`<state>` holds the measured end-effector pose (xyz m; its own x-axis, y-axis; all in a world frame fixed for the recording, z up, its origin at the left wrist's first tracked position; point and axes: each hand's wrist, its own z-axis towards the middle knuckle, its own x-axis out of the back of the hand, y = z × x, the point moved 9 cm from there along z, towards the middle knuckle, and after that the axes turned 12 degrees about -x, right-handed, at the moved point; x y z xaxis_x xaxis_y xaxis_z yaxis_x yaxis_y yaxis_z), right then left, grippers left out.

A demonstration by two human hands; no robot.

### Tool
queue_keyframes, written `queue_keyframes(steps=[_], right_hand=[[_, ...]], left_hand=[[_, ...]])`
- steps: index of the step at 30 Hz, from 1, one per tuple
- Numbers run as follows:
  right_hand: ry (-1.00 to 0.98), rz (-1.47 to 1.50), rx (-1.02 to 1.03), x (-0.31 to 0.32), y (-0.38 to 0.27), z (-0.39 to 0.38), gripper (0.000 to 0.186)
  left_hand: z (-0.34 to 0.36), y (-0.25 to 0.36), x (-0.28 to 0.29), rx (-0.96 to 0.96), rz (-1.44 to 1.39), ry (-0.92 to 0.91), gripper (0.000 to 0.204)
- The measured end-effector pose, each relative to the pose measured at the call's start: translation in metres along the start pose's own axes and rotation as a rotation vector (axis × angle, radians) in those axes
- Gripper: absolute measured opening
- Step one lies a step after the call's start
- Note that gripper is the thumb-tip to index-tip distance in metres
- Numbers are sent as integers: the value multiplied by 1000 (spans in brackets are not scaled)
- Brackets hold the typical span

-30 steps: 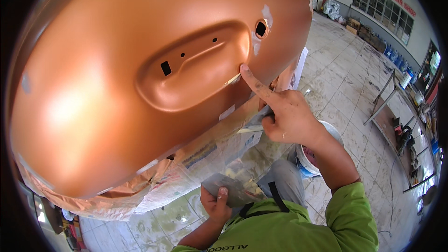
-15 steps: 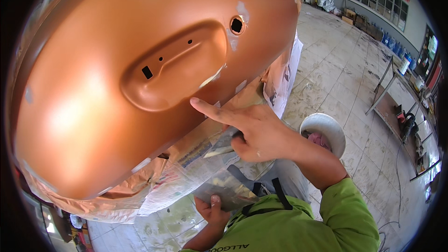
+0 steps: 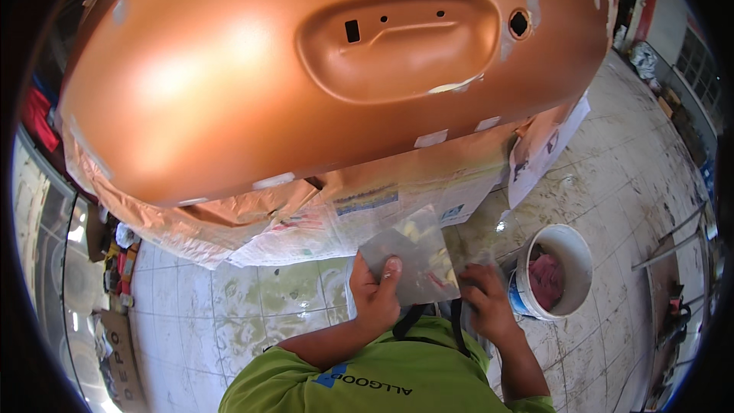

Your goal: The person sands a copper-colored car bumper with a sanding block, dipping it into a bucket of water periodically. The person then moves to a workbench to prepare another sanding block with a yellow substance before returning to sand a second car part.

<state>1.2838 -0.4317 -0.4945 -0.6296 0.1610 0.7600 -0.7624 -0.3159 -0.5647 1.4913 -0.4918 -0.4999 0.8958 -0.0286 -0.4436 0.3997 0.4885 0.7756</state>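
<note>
My left hand grips a flat square plate, grey with smears of yellow and red, its thumb on top. My right hand is just right of the plate, fingers curled around something grey and blurred that I cannot make out. Above both hands is a large copper-painted curved body panel, with a recess holding small cut-outs, a round hole at its right, and pale patches along the recess's lip and the lower edge.
Paint-dusted masking paper skirts the panel. A white bucket with a pink cloth stands on the smeared tiled floor at right. Beyond it are a metal rack and items along the wall. Boxes and glass-fronted pieces line the left.
My right hand has left the panel's recess, where its index finger was pointing, and come down beside the plate. My left hand has raised the plate slightly. The view has turned right-side down, shifting the panel upward.
</note>
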Motion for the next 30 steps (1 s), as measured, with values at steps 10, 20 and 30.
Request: queue_keyframes(steps=[10,20,30], right_hand=[[49,-51,-47,-1,6,-29,43],[414,300,-77,66,60,-12,60],[205,-73,-257,208,28,43,38]], left_hand=[[-7,25,-84,-182,698,-527,32],[-4,-39,-122,252,-72,-144,30],[66,29,-264,-46,673,-727,32]])
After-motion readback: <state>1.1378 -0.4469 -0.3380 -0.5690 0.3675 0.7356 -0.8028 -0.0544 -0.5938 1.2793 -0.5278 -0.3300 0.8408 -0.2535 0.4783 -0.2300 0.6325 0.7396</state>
